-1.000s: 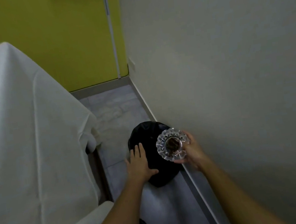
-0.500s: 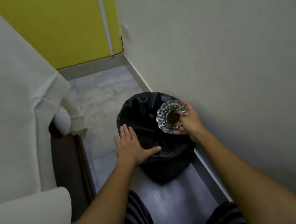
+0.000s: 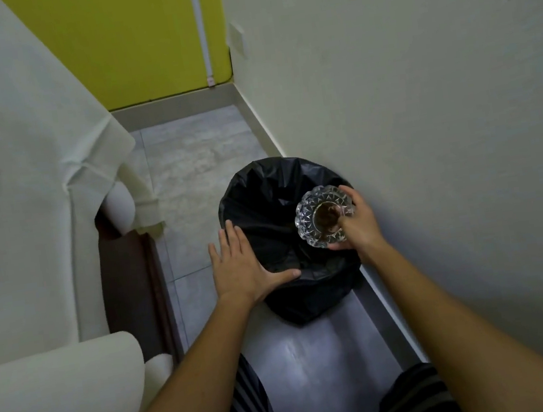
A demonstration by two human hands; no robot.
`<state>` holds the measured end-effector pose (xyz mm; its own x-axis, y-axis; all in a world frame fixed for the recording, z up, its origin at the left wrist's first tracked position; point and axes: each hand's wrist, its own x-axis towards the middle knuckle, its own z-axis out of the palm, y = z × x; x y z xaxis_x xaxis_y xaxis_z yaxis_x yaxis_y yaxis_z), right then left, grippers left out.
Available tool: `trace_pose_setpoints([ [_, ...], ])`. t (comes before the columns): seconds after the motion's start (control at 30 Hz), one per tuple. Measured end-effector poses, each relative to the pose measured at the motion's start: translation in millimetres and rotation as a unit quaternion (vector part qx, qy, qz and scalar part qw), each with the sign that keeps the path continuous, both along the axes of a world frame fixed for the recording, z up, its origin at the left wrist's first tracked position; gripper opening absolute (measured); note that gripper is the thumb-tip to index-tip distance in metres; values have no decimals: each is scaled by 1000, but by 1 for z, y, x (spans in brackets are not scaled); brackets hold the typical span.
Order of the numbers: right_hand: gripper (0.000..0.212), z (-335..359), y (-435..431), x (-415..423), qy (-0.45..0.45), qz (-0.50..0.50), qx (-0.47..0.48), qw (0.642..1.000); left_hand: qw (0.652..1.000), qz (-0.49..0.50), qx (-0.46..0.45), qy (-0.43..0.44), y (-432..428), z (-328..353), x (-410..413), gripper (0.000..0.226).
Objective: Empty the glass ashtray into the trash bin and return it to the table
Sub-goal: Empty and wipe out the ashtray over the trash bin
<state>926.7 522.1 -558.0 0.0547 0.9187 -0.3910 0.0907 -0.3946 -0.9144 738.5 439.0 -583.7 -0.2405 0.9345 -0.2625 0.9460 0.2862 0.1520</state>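
Note:
The cut-glass ashtray (image 3: 314,215) hangs over the right side of the trash bin (image 3: 263,207), which is lined with a black bag and stands on the floor by the wall. My right hand (image 3: 357,224) grips the ashtray by its near rim; the dish faces up and brown ash shows in its middle. My left hand (image 3: 240,267) lies flat with fingers spread on the bin's near left rim, thumb across the bag.
A pale wall (image 3: 424,116) runs close along the right. On the left stands furniture under a white cloth (image 3: 17,170), with a dark brown base (image 3: 128,280). A narrow strip of grey tiled floor (image 3: 194,153) leads to a yellow wall. My striped trouser knees are below.
The view has come lower and closer to the bin. The ashtray in my right hand has stayed over the bin's right side, and my left hand has stayed on the rim.

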Motion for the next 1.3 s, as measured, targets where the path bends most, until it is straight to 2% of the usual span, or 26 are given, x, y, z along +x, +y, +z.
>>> trace_pose_setpoints([
  [0.13, 69, 6, 5, 3, -27, 23, 18, 999, 999, 35, 9, 6, -5, 0, 3, 152],
  [0.43, 57, 9, 0, 5, -42, 25, 11, 999, 999, 53, -8, 8, -6, 2, 5, 151],
  [0.63, 67, 11, -2, 8, -30, 20, 4, 999, 999, -8, -19, 37, -4, 4, 3, 140],
  [0.77, 65, 9, -4, 11, -53, 36, 12, 998, 998, -61, -18, 30, -2, 0, -7, 138],
  [0.93, 61, 9, -5, 12, -90, 58, 44, 993, 994, -102, -12, 28, 0, -1, -14, 151],
  [1.0, 60, 11, -4, 13, -129, 77, 89, 985, 994, -105, -4, 27, 0, -3, -14, 149],
  [1.07, 57, 14, -5, 14, -220, 110, 191, 950, 994, -107, 2, 28, 0, -4, -14, 147],
  [1.13, 55, 15, -8, 17, -350, 172, 289, 874, 994, -105, 5, 32, 0, -5, -14, 147],
  [1.2, 57, 13, -17, 17, -487, 292, 312, 762, 994, -100, 5, 38, -1, -5, -14, 146],
  [1.27, 47, 7, -28, 21, -584, 378, 390, 604, 994, -100, 2, 42, -1, -5, -13, 147],
  [1.3, 43, 2, -33, 24, -603, 403, 444, 526, 994, -99, 1, 43, -1, -4, -12, 146],
])
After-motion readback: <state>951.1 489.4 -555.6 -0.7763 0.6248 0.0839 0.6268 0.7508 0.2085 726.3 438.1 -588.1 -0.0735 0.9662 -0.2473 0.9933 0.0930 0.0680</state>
